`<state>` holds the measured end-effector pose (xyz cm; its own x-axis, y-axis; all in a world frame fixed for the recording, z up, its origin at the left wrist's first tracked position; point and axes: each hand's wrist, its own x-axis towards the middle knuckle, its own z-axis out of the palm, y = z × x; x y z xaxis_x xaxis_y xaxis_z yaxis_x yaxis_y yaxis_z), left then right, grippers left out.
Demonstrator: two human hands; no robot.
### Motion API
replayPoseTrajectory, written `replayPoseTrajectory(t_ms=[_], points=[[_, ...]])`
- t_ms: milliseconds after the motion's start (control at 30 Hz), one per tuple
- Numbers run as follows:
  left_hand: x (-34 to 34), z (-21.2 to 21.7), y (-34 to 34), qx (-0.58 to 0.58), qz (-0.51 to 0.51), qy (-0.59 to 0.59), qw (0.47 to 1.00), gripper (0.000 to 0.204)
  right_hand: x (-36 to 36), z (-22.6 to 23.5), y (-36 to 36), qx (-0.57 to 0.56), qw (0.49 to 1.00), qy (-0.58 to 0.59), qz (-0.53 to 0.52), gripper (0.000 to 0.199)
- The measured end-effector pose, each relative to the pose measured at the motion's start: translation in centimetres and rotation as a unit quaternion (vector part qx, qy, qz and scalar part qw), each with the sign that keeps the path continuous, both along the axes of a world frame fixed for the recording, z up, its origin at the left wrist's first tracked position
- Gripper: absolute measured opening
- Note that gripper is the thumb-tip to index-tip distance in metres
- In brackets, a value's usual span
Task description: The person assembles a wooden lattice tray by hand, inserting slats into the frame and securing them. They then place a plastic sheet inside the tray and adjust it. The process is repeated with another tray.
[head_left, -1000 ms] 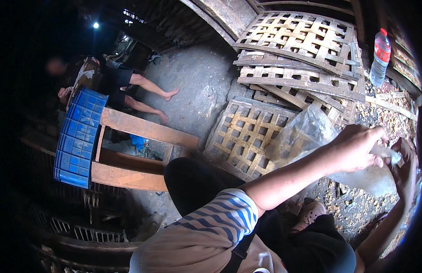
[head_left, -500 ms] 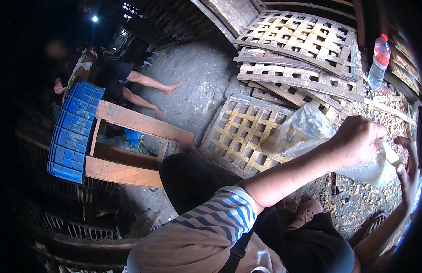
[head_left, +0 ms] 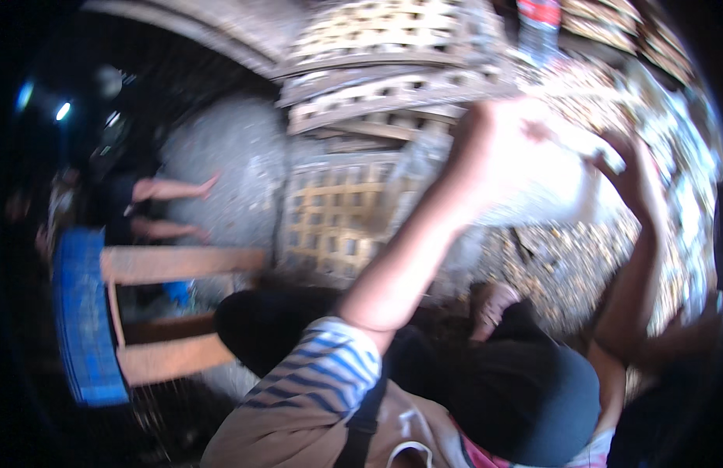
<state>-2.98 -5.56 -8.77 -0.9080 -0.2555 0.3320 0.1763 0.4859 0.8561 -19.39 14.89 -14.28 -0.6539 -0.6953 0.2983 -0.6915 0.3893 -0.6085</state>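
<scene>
L hand [head_left: 508,140], R hand [head_left: 634,168] & plastic bag [head_left: 552,196] sit further L in view, bag spanning betw them, L gripping it, R unclear w/ blur

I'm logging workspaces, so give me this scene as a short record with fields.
Left hand: closed on a pale plastic bag
Right hand: at the bag's right end; grip too blurred to tell
Upper middle: stacked lattice panels
Top right: bottle
Left: blue plastic piece beside wooden frame
Another person: bare legs
</scene>
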Motion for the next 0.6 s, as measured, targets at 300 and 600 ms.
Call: replayPoseTrajectory(t_ms=[300,600], points=[[-2.9,2.7,4.3,-0.432,0.066,0.079,0.896,0.052,-0.3,3.3,0.6,-0.071,0.975,-0.088,0.190,0.026],[-4.1,2.9,1.6,-0.176,-0.016,-0.066,0.982,0.016,-2.6,3.5,4.2,0.143,0.966,-0.165,0.137,0.025]])
